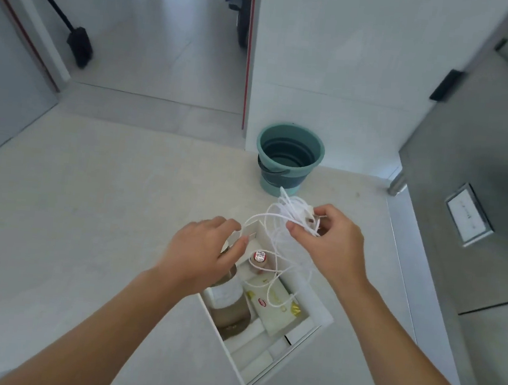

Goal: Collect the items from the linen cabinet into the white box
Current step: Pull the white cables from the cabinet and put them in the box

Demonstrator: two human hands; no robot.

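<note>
The tangled white cable hangs directly over the far end of the open white cardboard box, which sits on the pale tiled floor with its long axis running from the near edge of the view away toward the collapsible teal bucket. The drop is short and nearly straight down — several loops already trail inside the box, lying across a cream packet with a red logo and beside a small cap with a red and white top.

The right hand is the one doing the carrying. Its fingers are curled closed around the bundled part of the cable, pinching what looks like a small white plug or adapter at the top of the bunch; the slack spills out to the left and below. The left hand is half open, fingers bent, resting at the far left corner of the box wall and over the top of a clear round jar with brownish contents that lies in the left side of the box. Whether it grips the jar's lid or merely steadies the box edge I cannot tell.

In my judgement the coming move needs only the right hand to lower and let go — the left is nearer the box, but it holds no cable.
</note>
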